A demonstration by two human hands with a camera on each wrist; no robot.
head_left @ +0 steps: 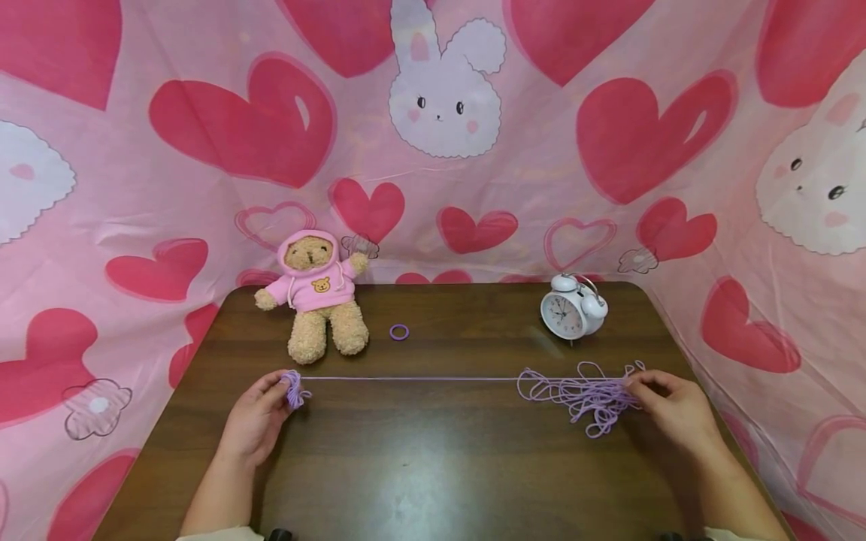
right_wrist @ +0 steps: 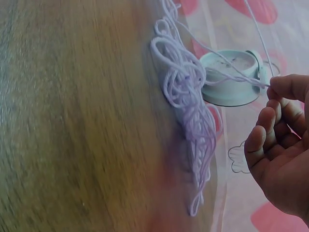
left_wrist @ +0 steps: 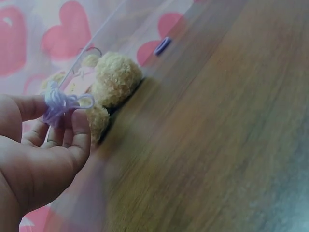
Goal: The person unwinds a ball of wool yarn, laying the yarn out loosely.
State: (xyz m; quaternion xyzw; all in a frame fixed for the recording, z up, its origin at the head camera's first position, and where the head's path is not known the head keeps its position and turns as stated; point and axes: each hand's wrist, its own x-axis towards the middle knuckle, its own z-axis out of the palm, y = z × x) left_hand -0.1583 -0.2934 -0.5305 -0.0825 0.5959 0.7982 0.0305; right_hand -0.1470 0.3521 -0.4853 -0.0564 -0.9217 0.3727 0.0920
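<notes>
A strand of purple yarn [head_left: 419,379] runs straight across the table between the two hands. My left hand [head_left: 260,417] pinches a small looped bundle of the yarn [left_wrist: 58,104] between thumb and fingers, in front of the teddy bear. At the right, my right hand [head_left: 676,409] pinches the yarn between thumb and index finger. Beside that hand a loose, tangled heap of the same yarn [right_wrist: 188,101] lies on the table. In the right wrist view, strands lead from the heap up to the fingertips [right_wrist: 277,87], and the other fingers curve loosely.
A teddy bear [head_left: 318,297] in a pink hoodie sits at the back left of the brown table [head_left: 419,466]. Right of its feet lies a purple ring [head_left: 399,332]. A white twin-bell alarm clock [head_left: 571,309] stands at the back right. Pink heart-patterned cloth [head_left: 446,176] hangs behind the table.
</notes>
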